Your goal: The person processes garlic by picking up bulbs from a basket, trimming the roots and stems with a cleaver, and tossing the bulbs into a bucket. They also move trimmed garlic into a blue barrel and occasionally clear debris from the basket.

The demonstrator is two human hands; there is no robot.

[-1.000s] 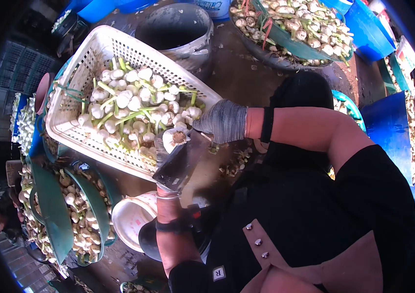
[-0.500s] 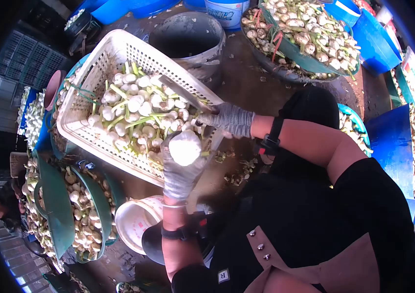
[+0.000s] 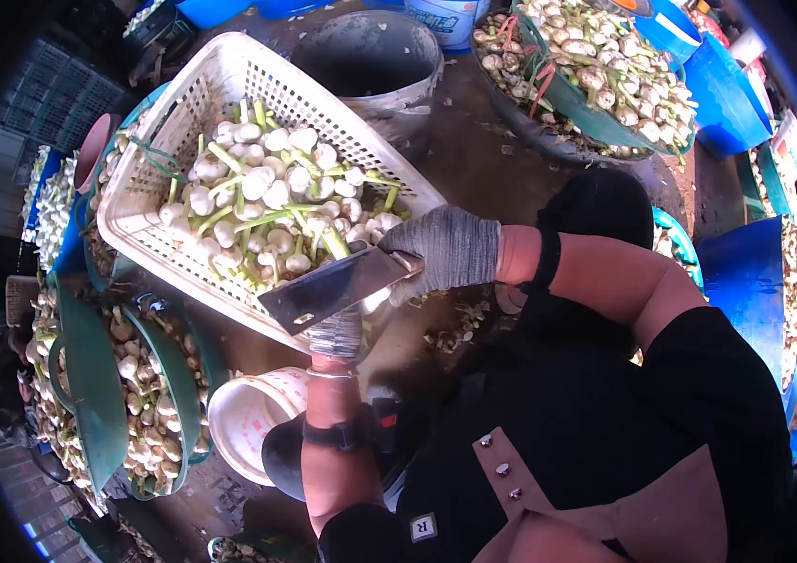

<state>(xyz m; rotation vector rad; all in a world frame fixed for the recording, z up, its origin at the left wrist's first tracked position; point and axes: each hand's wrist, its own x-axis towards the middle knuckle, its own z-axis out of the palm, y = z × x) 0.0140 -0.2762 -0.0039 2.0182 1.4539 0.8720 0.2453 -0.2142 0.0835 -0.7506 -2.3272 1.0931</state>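
Right hand (image 3: 450,249): gloved, closed around the handle end of a broad-bladed knife (image 3: 328,291).
Blade: broad face toward the camera, across the basket's near rim; its far end overlaps the left hand.
Left hand (image 3: 335,333): gloved, under the blade; fingers hidden, so their spread and hold cannot be told.
Garlic bulb (image 3: 375,299): partly visible below the blade, between the hands.
White basket (image 3: 197,293): perforated walls, trimmed garlic (image 3: 253,183) heaped inside, below the far rim.
Grey bucket (image 3: 422,86): near the basket's upper side, narrow gap.
White bucket (image 3: 234,427): tilted, beside the left forearm.
Green tubs (image 3: 98,403): garlic-filled, left of the white bucket.
Open room: bare floor (image 3: 502,188) between basket and dark-clothed knee (image 3: 600,206).
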